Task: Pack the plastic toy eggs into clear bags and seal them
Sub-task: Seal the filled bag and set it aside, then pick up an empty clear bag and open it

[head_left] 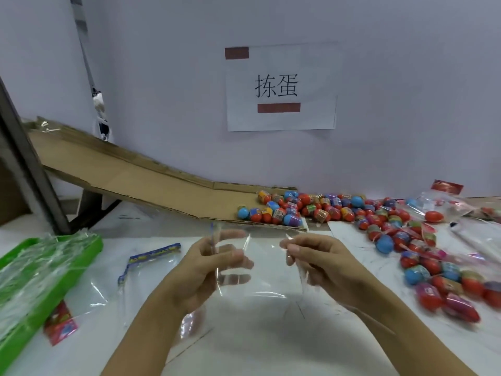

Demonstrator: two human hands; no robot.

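Head view: left hand (pixel 214 263) and right hand (pixel 311 257) pinch a clear bag (pixel 260 278), empty, glossy, mid-frame; toy eggs (pixel 352 213) heaped right

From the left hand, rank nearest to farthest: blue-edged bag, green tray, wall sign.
1. Blue-edged bag, flat on the table just left of the left hand.
2. Green tray, farther left at the table edge.
3. Wall sign, up on the back wall.
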